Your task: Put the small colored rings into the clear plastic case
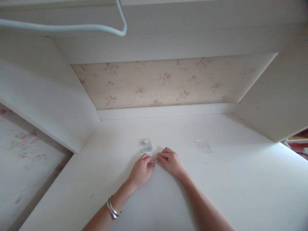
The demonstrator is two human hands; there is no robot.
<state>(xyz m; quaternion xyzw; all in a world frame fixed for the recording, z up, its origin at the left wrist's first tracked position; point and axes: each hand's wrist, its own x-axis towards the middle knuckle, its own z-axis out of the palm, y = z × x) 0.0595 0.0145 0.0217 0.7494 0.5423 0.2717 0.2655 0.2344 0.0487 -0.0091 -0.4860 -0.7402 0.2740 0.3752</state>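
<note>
Both hands rest together on the white desk point(226, 179), fingertips meeting. My left hand point(141, 170), with silver bangles on its wrist, pinches a tiny object that is too small to identify. My right hand point(170, 160) pinches the same spot from the other side. Just beyond the fingertips lies a small clear packet point(145, 145) with pale coloured bits inside. An empty-looking clear plastic bag point(203, 146) lies flat to the right of the hands.
The desk sits in a white alcove with side panels point(55, 102) and floral wallpaper point(166, 81) at the back. A white cable point(72, 28) hangs across the top left. Floral fabric point(21, 150) shows at the lower left.
</note>
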